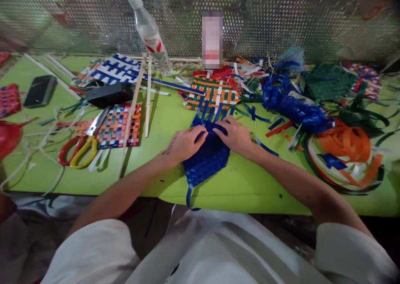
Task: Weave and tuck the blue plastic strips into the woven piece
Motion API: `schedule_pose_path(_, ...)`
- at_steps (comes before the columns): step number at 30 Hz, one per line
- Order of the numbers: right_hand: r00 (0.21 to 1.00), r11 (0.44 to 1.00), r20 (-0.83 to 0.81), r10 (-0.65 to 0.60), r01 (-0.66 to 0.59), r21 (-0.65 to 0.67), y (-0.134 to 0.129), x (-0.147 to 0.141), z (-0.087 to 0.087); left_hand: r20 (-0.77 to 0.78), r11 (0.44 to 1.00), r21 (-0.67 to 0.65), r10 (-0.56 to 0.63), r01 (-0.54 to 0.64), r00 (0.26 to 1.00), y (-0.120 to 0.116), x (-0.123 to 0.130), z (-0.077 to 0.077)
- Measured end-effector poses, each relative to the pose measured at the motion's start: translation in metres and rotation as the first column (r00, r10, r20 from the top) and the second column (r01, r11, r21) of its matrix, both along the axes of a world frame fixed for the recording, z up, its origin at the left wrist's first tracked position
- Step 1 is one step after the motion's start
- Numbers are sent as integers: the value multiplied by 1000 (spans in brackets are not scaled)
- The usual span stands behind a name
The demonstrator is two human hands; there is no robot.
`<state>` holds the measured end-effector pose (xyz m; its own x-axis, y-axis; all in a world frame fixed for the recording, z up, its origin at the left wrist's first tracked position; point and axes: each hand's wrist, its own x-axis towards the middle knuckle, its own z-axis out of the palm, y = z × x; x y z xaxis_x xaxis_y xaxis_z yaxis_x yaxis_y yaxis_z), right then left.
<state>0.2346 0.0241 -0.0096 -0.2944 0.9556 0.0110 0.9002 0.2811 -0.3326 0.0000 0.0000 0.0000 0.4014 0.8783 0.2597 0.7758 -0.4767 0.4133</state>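
Observation:
A blue woven strip mat (206, 161) lies on the green table in front of me, with loose blue strips fanning out from its far end and one strip curling off its near corner. My left hand (189, 143) is on the mat's left side, thumb and curled fingers closed on the weave. On the opposite side, my right hand (234, 136) has bent fingers gripping the mat near the base of the loose strips. The fingertips are partly hidden. Just beyond lies an orange, green and white woven piece (215, 92).
Scissors (81, 144) lie left beside a multicolour woven square (117, 125). A black box (110, 94), a phone (40, 91) and a tilted water bottle (153, 38) stand farther back. To the right are a blue strip bundle (296, 105) and orange strip coils (346, 142).

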Motion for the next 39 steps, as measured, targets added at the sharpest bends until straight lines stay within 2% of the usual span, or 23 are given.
schedule_pose_path(4,992,1000,-121,-26,24,-19,5,5,2,-178,999,-36,-3,-3,984,-10,-3,-3)
schedule_pose_path(11,967,1000,-255,-10,3,-27,16,13,0,-292,980,-199,-70,11,954,-11,0,2)
schedule_pose_path(22,942,997,-331,54,-70,-37,28,22,4,-324,970,-243,-90,10,942,-15,5,4)
schedule_pose_path(29,886,1000,-463,8,-15,-10,36,32,21,-346,968,-251,-94,4,934,-17,7,7)
schedule_pose_path(33,894,999,-448,2,-24,-42,36,31,24,-334,967,-255,-98,10,937,-16,8,8)
schedule_pose_path(39,950,992,-301,79,-105,-68,28,26,13,-343,971,-239,-103,19,934,-16,7,4)
